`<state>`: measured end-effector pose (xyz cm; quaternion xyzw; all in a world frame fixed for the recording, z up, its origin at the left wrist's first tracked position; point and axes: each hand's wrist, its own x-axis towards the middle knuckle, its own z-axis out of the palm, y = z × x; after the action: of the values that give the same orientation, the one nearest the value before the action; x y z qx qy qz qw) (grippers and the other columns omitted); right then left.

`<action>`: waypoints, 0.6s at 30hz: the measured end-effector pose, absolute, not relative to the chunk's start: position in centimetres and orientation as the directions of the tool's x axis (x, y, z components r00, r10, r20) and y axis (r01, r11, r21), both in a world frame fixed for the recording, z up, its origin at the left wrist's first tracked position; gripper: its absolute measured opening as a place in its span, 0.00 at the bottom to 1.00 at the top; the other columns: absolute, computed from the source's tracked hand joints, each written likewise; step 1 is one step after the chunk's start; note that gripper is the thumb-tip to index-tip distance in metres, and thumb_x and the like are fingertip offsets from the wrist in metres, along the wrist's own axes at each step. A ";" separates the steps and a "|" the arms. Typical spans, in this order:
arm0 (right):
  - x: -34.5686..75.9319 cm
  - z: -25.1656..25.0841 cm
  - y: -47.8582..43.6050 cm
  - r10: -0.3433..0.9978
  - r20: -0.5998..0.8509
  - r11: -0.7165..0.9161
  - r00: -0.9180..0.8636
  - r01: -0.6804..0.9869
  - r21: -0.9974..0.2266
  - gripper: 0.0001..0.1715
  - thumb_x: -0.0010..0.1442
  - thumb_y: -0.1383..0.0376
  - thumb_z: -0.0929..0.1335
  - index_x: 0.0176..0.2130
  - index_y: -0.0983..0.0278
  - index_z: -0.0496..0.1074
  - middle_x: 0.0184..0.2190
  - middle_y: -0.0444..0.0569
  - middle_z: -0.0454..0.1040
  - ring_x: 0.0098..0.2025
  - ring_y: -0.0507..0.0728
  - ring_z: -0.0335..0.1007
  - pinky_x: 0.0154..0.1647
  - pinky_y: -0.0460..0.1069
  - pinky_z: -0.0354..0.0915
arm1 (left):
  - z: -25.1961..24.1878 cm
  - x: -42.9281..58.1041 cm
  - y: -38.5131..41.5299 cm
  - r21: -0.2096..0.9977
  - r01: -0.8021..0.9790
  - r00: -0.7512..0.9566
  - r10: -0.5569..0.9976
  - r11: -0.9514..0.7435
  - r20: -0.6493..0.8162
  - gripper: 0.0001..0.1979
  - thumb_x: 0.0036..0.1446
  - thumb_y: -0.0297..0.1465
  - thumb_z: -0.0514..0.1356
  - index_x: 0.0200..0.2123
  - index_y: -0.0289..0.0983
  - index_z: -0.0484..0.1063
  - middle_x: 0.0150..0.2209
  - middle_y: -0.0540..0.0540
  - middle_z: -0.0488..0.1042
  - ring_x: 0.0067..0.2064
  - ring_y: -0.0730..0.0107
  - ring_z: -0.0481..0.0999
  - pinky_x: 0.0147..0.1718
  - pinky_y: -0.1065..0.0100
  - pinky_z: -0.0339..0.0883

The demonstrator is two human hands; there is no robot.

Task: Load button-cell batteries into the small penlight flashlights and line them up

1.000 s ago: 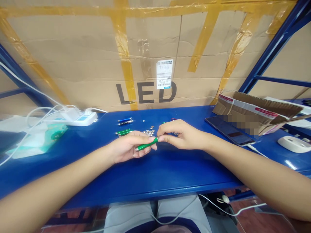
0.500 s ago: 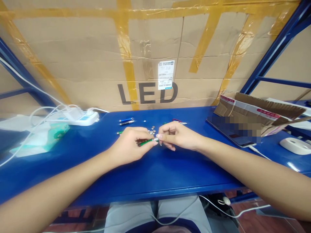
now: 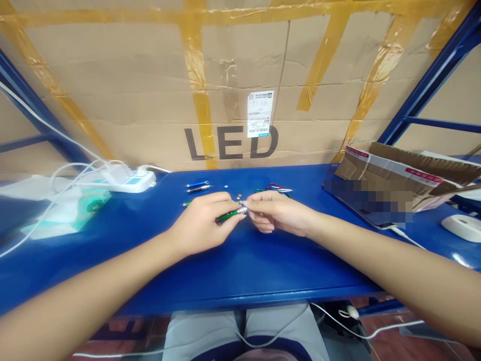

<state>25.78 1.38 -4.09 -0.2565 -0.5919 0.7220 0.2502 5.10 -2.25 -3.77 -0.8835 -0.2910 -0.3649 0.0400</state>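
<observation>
In my left hand point(image 3: 205, 220) is a slim green penlight point(image 3: 227, 215) with a silver end, gripped between thumb and fingers and pointing right. The thumb and forefinger of my right hand point(image 3: 272, 210) are pinched together at that silver end; whatever they hold there is too small to make out. A few small silver button cells point(image 3: 239, 196) lie on the table just behind the fingertips, partly hidden by my left hand. Further back lie a blue penlight point(image 3: 197, 184) and a black penlight point(image 3: 198, 189). The tip of another green penlight point(image 3: 186, 204) shows beside my left knuckles.
Red, silver and green carabiner-like clips point(image 3: 280, 188) lie behind my right hand. A power strip point(image 3: 137, 181) and tissue pack point(image 3: 75, 210) are at left. At right are a phone point(image 3: 353, 205), an open cardboard box point(image 3: 391, 168) and a mouse point(image 3: 462, 226). The blue table point(image 3: 240, 276) backs onto a large carton.
The green penlight has turned slightly and shows more of its body between my hands. My right fingers stay at its silver end, more curled. The view has shifted a little.
</observation>
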 end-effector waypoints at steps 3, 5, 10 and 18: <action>25.8 -4.1 1.5 0.671 0.033 -0.010 -0.740 -0.054 -0.998 0.25 0.58 0.47 0.72 0.28 0.65 0.66 0.16 0.34 0.56 0.17 0.45 0.52 0.20 0.44 0.52 | -3.6 5.2 -2.2 0.323 0.553 0.485 0.612 -0.768 0.625 0.07 0.61 0.30 0.63 0.34 0.34 0.81 0.28 0.47 0.76 0.28 0.74 0.71 0.29 0.71 0.65; 25.9 -4.1 1.7 0.668 0.087 0.126 -0.739 -0.003 -0.992 0.26 0.61 0.45 0.70 0.29 0.65 0.66 0.17 0.36 0.58 0.18 0.46 0.54 0.21 0.45 0.54 | -3.5 5.2 -2.1 0.420 0.542 0.458 0.675 -0.728 0.578 0.07 0.60 0.31 0.64 0.33 0.35 0.81 0.27 0.47 0.75 0.27 0.74 0.70 0.27 0.72 0.63; 26.3 -4.2 2.2 0.625 0.235 0.470 -0.744 0.118 -0.875 0.30 0.67 0.42 0.61 0.27 0.63 0.63 0.20 0.38 0.58 0.22 0.48 0.54 0.24 0.45 0.55 | -3.7 5.5 -1.9 0.681 0.435 0.411 0.803 -0.589 0.432 0.10 0.60 0.34 0.64 0.33 0.34 0.82 0.28 0.46 0.77 0.26 0.75 0.70 0.23 0.73 0.62; 25.8 -4.6 1.7 0.699 0.217 0.480 -0.681 0.222 -0.849 0.36 0.64 0.39 0.60 0.20 0.62 0.56 0.17 0.38 0.52 0.20 0.47 0.46 0.21 0.45 0.47 | -4.0 5.9 -2.1 0.570 0.458 0.444 0.731 -0.682 0.518 0.07 0.59 0.31 0.64 0.33 0.35 0.82 0.25 0.48 0.75 0.25 0.76 0.68 0.22 0.74 0.61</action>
<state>25.79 1.69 -4.55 -0.2833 -0.8130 0.4239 0.2810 5.91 -2.11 -4.02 -0.8312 -0.3577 -0.3875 -0.1761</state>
